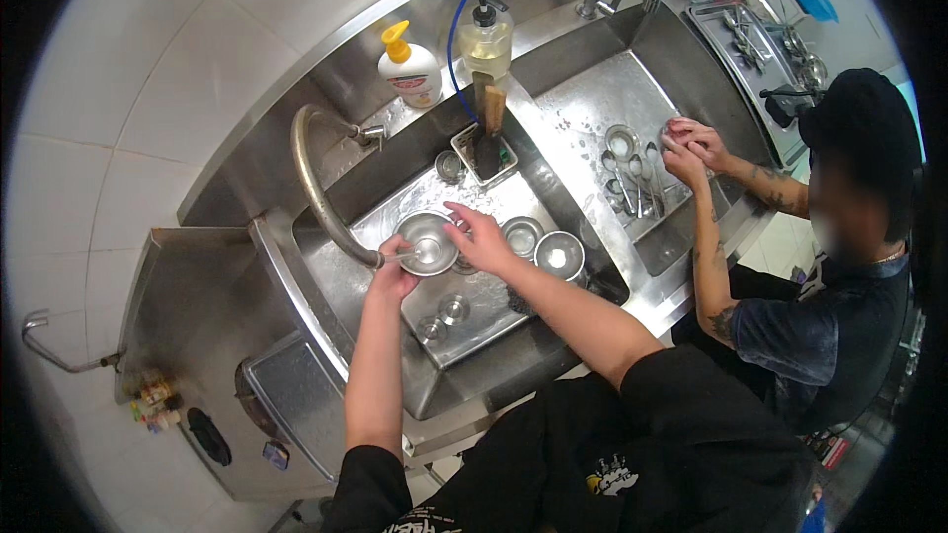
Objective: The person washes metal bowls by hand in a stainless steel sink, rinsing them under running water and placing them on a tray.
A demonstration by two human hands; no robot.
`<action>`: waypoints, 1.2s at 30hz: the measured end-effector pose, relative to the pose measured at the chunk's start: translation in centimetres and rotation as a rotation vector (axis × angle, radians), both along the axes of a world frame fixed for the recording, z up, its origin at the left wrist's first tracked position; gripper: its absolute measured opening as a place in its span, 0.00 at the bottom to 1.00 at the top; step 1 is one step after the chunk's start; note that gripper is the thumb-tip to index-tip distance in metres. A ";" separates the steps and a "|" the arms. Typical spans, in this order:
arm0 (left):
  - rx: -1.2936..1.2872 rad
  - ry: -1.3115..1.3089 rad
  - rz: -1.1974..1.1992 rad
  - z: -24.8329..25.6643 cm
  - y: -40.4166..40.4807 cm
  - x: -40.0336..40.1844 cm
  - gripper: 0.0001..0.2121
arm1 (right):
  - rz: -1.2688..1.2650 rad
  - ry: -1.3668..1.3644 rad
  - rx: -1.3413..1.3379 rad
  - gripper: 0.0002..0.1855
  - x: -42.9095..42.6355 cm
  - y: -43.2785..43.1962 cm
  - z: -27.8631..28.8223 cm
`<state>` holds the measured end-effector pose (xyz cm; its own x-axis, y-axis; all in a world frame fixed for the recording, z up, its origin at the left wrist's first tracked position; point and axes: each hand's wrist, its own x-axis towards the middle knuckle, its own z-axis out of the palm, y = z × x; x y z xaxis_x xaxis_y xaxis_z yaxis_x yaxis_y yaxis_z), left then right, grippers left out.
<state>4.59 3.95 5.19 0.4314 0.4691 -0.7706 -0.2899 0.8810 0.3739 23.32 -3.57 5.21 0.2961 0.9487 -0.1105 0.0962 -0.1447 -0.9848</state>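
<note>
My left hand [395, 272] holds a shallow metal bowl [424, 255] by its left rim. A curved faucet [315, 189] runs a thin stream of water into it. My right hand [480, 238] is at the bowl's right rim with fingers apart; whether it grips the rim is not clear. Just right of that hand, a metal bowl [522, 237] and a deeper metal bowl [559, 255] stand in the sink [492, 318]. Two small clear cups, a nearer one [432, 328] and another [453, 309], lie on the sink floor. A glass [449, 166] stands farther back.
A plastic basket [503, 172] holds brushes or scrapers. Behind stand a white pump bottle [412, 78] and a clear soap dispenser [486, 41]. A co-worker's hands [692, 152] work over the right basin, where several spoons [637, 181] lie. A tray [296, 400] rests on the left counter.
</note>
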 end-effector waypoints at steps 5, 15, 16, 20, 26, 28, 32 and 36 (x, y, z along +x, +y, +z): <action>0.086 0.020 -0.068 -2.8 0.5 -2.4 0.20 | 0.287 -0.577 -0.026 0.18 -0.3 4.5 1.6; -0.073 -0.118 -0.232 0.2 0.7 -3.5 0.32 | 0.790 -0.723 0.000 0.13 -0.1 7.6 1.8; -0.062 -0.146 -0.270 -0.1 0.8 -3.5 0.32 | 0.847 -0.660 0.074 0.12 0.0 7.6 1.7; -0.109 -0.283 -0.265 -1.1 0.9 -3.8 0.28 | 0.938 -0.683 0.125 0.13 0.1 7.6 2.9; -0.020 -0.060 -0.286 -4.7 1.1 -5.0 0.03 | 0.937 -0.887 -0.079 0.13 -0.8 8.0 6.5; -0.020 -0.002 -0.303 -5.4 1.2 -5.5 0.05 | 0.936 -0.881 -0.160 0.14 -1.2 7.8 6.9; -0.042 -0.081 -0.279 -5.3 1.5 -6.6 0.07 | 0.887 -0.773 -0.224 0.15 -1.3 7.4 4.1; -0.062 -0.017 -0.210 -2.6 1.1 -4.6 0.05 | 0.815 -0.590 -0.254 0.17 -1.6 7.1 1.4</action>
